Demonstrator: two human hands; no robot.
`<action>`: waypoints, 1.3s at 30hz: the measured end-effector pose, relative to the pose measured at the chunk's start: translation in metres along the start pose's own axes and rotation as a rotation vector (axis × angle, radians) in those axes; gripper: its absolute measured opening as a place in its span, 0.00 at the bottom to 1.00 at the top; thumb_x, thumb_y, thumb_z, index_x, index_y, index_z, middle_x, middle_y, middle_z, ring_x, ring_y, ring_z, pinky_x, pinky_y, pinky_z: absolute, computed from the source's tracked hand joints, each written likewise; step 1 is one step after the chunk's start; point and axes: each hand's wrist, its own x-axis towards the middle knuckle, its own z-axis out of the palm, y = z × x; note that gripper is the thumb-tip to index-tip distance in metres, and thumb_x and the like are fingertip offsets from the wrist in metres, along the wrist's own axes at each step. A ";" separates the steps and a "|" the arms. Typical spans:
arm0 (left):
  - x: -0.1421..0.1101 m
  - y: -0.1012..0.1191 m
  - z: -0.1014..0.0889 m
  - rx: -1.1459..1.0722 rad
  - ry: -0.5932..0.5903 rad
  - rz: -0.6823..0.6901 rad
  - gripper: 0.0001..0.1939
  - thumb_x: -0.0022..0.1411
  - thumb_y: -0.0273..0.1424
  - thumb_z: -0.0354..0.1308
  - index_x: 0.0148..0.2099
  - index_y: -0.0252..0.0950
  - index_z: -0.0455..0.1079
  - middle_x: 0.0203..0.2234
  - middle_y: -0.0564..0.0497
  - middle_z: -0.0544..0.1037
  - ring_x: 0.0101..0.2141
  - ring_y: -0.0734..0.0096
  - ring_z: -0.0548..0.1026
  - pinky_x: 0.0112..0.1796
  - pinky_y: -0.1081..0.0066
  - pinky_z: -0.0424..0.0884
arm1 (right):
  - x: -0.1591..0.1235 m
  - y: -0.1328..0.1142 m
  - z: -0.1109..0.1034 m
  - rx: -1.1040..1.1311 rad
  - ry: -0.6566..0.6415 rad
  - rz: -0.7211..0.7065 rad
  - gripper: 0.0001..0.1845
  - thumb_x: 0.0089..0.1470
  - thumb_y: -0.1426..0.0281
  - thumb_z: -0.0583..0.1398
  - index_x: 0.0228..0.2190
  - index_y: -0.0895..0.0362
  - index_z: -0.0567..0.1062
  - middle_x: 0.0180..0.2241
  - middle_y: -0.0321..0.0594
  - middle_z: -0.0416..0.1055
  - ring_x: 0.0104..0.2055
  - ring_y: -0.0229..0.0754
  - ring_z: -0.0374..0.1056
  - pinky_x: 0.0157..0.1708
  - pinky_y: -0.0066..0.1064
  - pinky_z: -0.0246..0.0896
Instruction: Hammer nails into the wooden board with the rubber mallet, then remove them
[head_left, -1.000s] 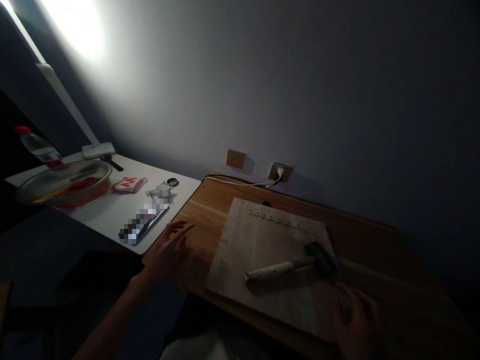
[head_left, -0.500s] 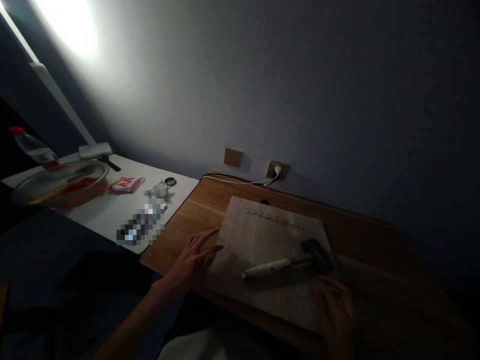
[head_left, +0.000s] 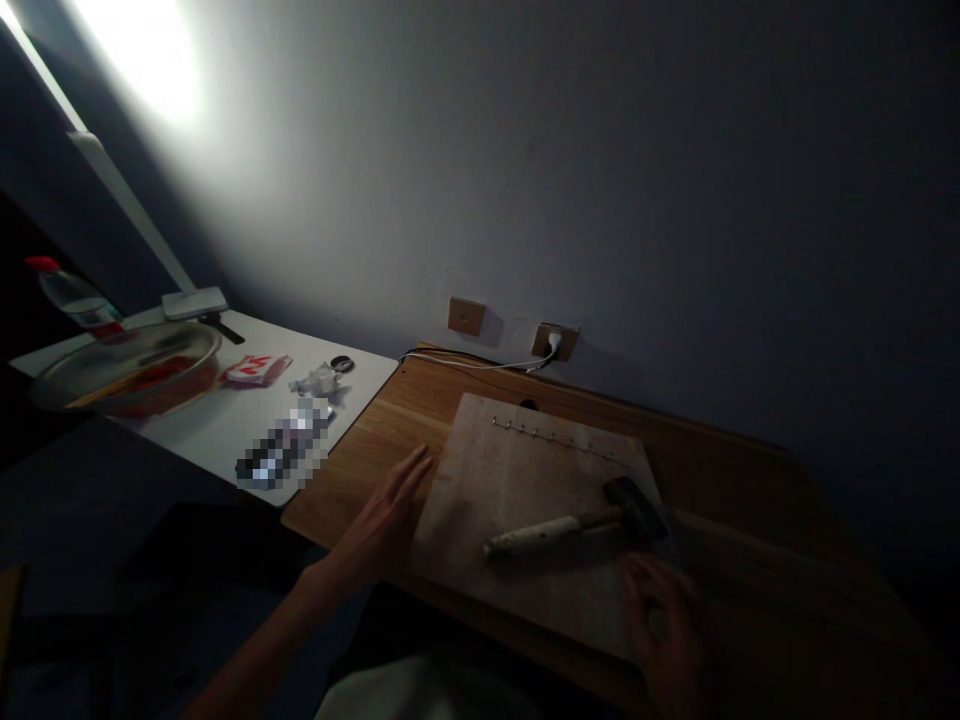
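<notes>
A wooden board (head_left: 517,480) lies on the brown desk, with a row of small metal hooks or bent nails (head_left: 551,437) along its far side. On the board rests a hammer (head_left: 536,537), its worn pale handle pointing left and its dark head to the right. My left hand (head_left: 382,520) is beside the board's left edge, fingers stretched out, holding nothing. By the board's near right edge, below the hammer head, my right hand (head_left: 664,620) is loosely curled with a gap between thumb and fingers. It is dim there, and whether it touches the board is unclear.
To the left, a white table (head_left: 217,445) bears a large clear bowl (head_left: 56,380) with red contents, a red-marked packet (head_left: 257,370), crumpled plastic (head_left: 321,380) and a blurred-out package (head_left: 285,445). A bottle (head_left: 79,300) and lamp (head_left: 127,190) stand behind. Cables (head_left: 480,362) run to a wall socket (head_left: 556,342).
My left hand has moved right to the board's left edge, and its fingers have straightened together. My right hand has shifted left along the board's near right side. The hammer stays put.
</notes>
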 end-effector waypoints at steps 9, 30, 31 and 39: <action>0.013 0.037 -0.006 0.148 -0.219 0.132 0.50 0.64 0.49 0.60 0.76 0.42 0.35 0.73 0.37 0.34 0.71 0.36 0.37 0.63 0.29 0.45 | 0.013 -0.029 -0.006 -0.025 -0.129 -0.006 0.38 0.65 0.53 0.54 0.70 0.51 0.51 0.70 0.55 0.49 0.70 0.66 0.50 0.57 0.66 0.59; 0.027 0.053 0.009 0.212 -0.171 0.192 0.19 0.70 0.33 0.58 0.61 0.39 0.68 0.50 0.46 0.79 0.51 0.59 0.75 0.56 0.52 0.69 | 0.014 -0.039 -0.003 -0.024 -0.228 -0.117 0.21 0.65 0.61 0.57 0.57 0.51 0.70 0.56 0.49 0.69 0.59 0.55 0.67 0.54 0.50 0.69; 0.028 0.052 0.008 0.198 -0.174 0.189 0.18 0.70 0.32 0.57 0.60 0.39 0.68 0.47 0.47 0.81 0.48 0.61 0.77 0.53 0.55 0.70 | 0.014 -0.037 -0.003 -0.016 -0.207 -0.119 0.16 0.65 0.64 0.56 0.53 0.52 0.73 0.52 0.47 0.71 0.55 0.52 0.70 0.51 0.47 0.70; 0.034 0.028 -0.002 0.176 -0.046 0.185 0.11 0.71 0.32 0.56 0.53 0.38 0.72 0.34 0.51 0.80 0.34 0.67 0.77 0.39 0.66 0.72 | 0.013 -0.038 -0.019 0.044 -0.168 -0.020 0.12 0.64 0.74 0.51 0.41 0.51 0.74 0.37 0.42 0.72 0.39 0.44 0.74 0.37 0.35 0.71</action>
